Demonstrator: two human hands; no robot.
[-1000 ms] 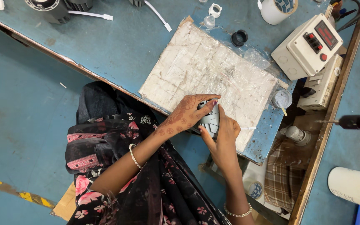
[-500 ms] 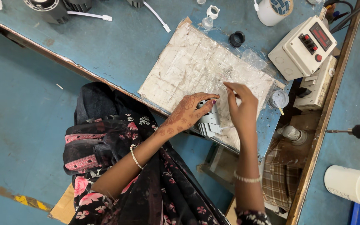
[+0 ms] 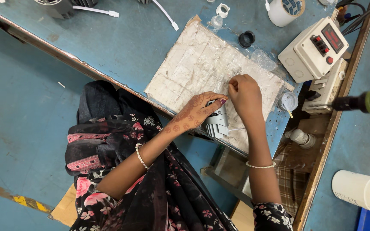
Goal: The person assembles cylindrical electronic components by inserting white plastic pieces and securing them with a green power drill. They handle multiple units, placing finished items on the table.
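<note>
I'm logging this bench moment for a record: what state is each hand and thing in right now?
left hand: grip closed on the grey finned part, steadying it
grey finned part: resting at the near edge of the work pad
right hand: fingers pinched together on the pad, what they hold too small to tell
work pad: flat on the blue table, worn and stained
control box: display lit
black ring: loose on the table

Finned heat sink (image 3: 216, 124): matt grey ribbed metal; work mat (image 3: 193, 68): rough, crusted white board; bench (image 3: 120, 42): scuffed blue paint; control box (image 3: 309, 51): smooth cream plastic.
</note>
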